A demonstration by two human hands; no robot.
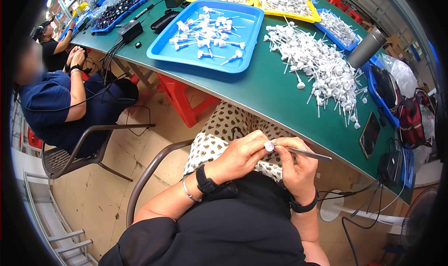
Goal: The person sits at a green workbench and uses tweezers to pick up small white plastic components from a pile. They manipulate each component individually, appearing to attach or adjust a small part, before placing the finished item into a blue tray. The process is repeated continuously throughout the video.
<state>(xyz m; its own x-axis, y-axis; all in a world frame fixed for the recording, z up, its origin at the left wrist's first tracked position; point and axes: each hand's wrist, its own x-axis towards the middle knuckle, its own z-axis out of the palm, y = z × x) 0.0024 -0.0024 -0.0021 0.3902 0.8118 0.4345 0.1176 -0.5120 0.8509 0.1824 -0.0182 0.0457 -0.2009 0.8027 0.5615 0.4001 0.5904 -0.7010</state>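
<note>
Above my lap, near the table's front edge, my left hand (240,155) pinches a small round white plastic piece (269,146) between thumb and fingertips. My right hand (298,163) is closed around a slim grey metal tool (313,154); its flat end sticks out to the right. The tool's other end is at or close to the white piece, mostly hidden by my fingers. On the table, a blue tray (161,50) carries scattered white stemmed plastic pieces (205,30). To its right lies a big loose heap of similar white pieces (322,63).
Yellow trays (313,17) full of white pieces stand at the back. A grey metal bottle (368,46), a phone (369,134) and a dark red bag (413,119) are at the right. A co-worker (60,93) sits at the left beside a red stool (179,98).
</note>
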